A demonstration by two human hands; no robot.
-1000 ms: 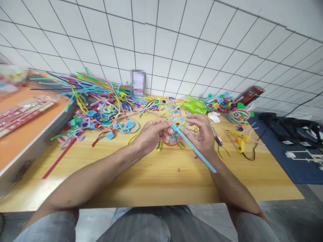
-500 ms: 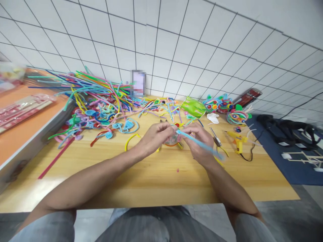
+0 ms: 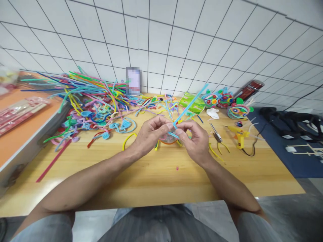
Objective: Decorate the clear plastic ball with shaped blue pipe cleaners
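Note:
Between my two hands is a light blue pipe cleaner (image 3: 191, 105), bent near the fingertips, with its long end rising up and to the right. My left hand (image 3: 155, 134) pinches it between thumb and fingers. From the other side, my right hand (image 3: 194, 139) is closed on it as well. Just below the fingers sits a clear rounded object (image 3: 168, 138) with an orange rim, partly hidden by the hands. Yellow pipe cleaner pieces (image 3: 129, 139) lie on the table beside my left hand.
A heap of colourful pipe cleaners (image 3: 96, 97) spreads at the back left. On the right are pliers (image 3: 217, 137), a yellow glue gun (image 3: 241, 137) and a colourful animal-face craft (image 3: 237, 110). A green packet (image 3: 193, 103) and a phone (image 3: 133, 81) stand near the wall.
The long end of the light blue pipe cleaner has swung from pointing down right to pointing up right. My hands stay close together at about the same place.

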